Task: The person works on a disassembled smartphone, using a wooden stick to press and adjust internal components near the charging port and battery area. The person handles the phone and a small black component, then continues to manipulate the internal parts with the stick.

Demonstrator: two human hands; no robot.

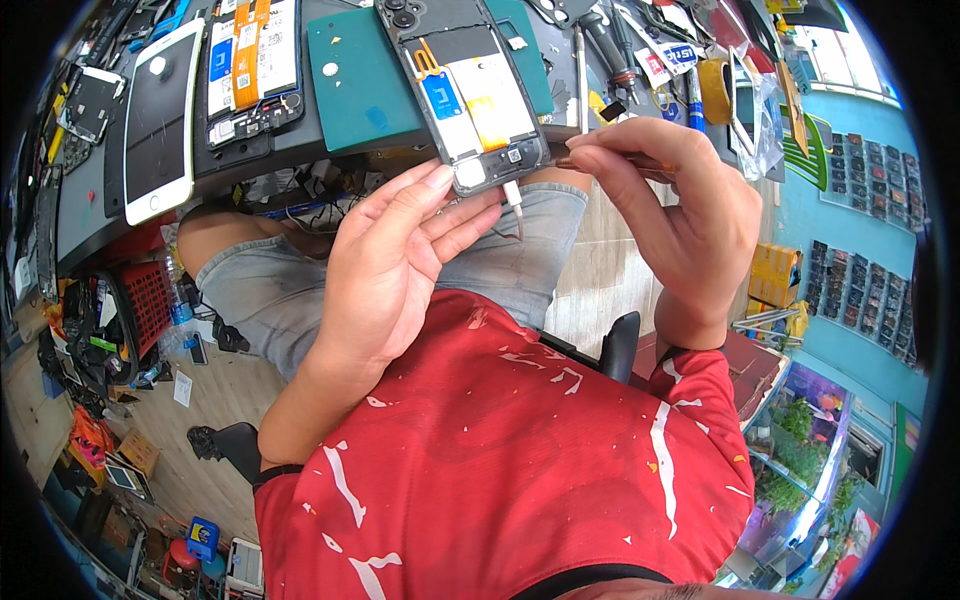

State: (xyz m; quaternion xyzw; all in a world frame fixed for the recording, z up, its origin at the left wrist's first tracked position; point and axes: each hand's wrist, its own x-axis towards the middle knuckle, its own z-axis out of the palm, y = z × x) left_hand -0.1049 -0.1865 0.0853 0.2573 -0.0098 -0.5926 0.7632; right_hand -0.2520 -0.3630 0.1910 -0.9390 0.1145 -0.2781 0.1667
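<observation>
A smartphone with its back off (475, 100) is tilted over the desk's near edge, its white battery, blue label and orange flex ribbons exposed. My left hand (385, 245) grips its lower left corner, thumb on the edge and fingers underneath. A white charging cable (513, 195) is plugged into the phone's bottom end. Between the thumb and fingers of my right hand (685, 190) is a thin copper-coloured tool (645, 167), much like tweezers. Its tip lies close to the phone's lower right corner; I cannot tell if they touch. My fingers hide part of the tool.
Beneath the phone lies a green mat (350, 75). To the left are another opened phone (255, 70) and a white-framed phone screen (160, 125). Screwdrivers (605, 50), a tape roll (714, 90) and loose parts crowd the right. A red basket (150, 305) stands below left.
</observation>
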